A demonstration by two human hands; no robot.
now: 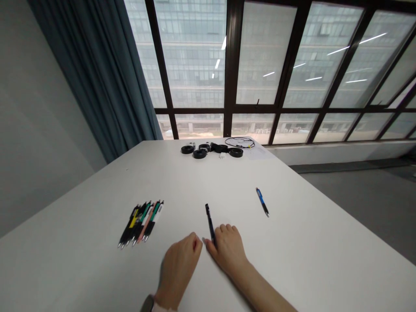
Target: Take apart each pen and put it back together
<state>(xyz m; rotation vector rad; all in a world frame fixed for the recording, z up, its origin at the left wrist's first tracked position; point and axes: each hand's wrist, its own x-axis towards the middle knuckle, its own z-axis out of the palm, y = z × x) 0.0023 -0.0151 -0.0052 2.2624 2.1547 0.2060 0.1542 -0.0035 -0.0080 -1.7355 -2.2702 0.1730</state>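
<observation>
A black pen (209, 222) points away from me near the front middle of the white table (107, 277). My right hand (229, 247) is closed around its near end, with the thumb along the left side and the fingers curled down. My left hand (180, 265) makes a fist just left of my right thumb; nothing sticks out of it, though its palm side is hidden. To the left lies a row of several pens (141, 223) in black, yellow, green, pink and white, side by side. A blue pen with a black grip (262, 202) lies alone on the right.
Several black tape rolls (199, 153) sit at the far end of the table, with a coiled black cable (239, 142) and a small white object (222, 156). A blue curtain (107, 78) hangs at the left, beside dark-framed windows. The table's right edge drops to a grey floor (351, 186).
</observation>
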